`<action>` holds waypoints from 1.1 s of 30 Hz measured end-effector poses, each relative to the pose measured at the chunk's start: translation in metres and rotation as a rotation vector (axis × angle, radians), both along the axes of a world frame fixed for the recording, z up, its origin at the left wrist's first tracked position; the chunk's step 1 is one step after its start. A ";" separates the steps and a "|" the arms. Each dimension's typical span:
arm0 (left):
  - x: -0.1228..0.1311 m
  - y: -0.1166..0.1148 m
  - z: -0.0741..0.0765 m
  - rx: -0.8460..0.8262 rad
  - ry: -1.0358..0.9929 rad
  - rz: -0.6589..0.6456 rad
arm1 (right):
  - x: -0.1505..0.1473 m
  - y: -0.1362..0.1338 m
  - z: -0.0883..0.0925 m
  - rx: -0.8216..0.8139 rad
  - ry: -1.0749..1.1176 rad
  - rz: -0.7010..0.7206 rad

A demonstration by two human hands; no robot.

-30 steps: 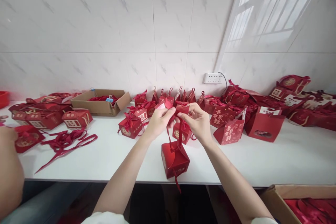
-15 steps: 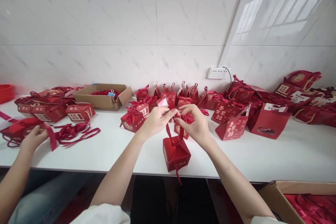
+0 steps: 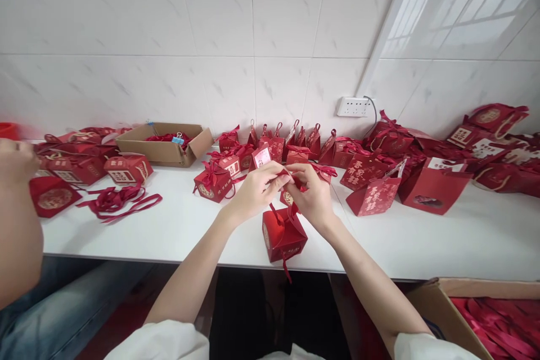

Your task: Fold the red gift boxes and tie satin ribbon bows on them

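A red gift box (image 3: 284, 235) stands near the table's front edge, its ribbon rising from the top to my hands and one end hanging over the edge. My left hand (image 3: 259, 191) pinches the red ribbon just above the box. Opposite it, my right hand (image 3: 310, 194) is closed on the same ribbon, with the fingertips of both hands touching. Behind my hands stands a tied red box (image 3: 213, 181), among several similar boxes.
An open cardboard box (image 3: 158, 151) sits at the back left. Loose ribbons (image 3: 118, 201) lie on the left. Another person's arm (image 3: 19, 225) reaches in at far left. Red bags (image 3: 434, 185) stand right; a carton of ribbons (image 3: 502, 326) is at lower right.
My fingertips have come closer together over the ribbon. The other person's hand has lifted off the red box at left and nearer the camera. The view has shifted slightly.
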State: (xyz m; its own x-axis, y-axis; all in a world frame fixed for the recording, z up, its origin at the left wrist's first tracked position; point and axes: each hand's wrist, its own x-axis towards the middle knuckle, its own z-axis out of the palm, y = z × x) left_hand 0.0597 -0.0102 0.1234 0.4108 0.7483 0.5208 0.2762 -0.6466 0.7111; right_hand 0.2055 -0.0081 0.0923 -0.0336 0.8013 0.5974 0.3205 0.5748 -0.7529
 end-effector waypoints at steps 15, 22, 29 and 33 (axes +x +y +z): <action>0.004 -0.001 -0.030 0.184 -0.204 0.138 | 0.015 0.004 -0.019 -0.372 0.800 0.182; -0.044 -0.029 -0.092 -0.165 -0.477 0.629 | 0.078 -0.007 -0.064 -0.403 1.002 -0.066; -0.080 -0.053 -0.138 -0.423 -0.320 0.908 | 0.113 -0.019 -0.100 -0.433 1.008 -0.312; -0.095 -0.062 -0.146 -0.558 0.001 0.857 | 0.135 -0.024 -0.112 -0.480 0.790 -0.400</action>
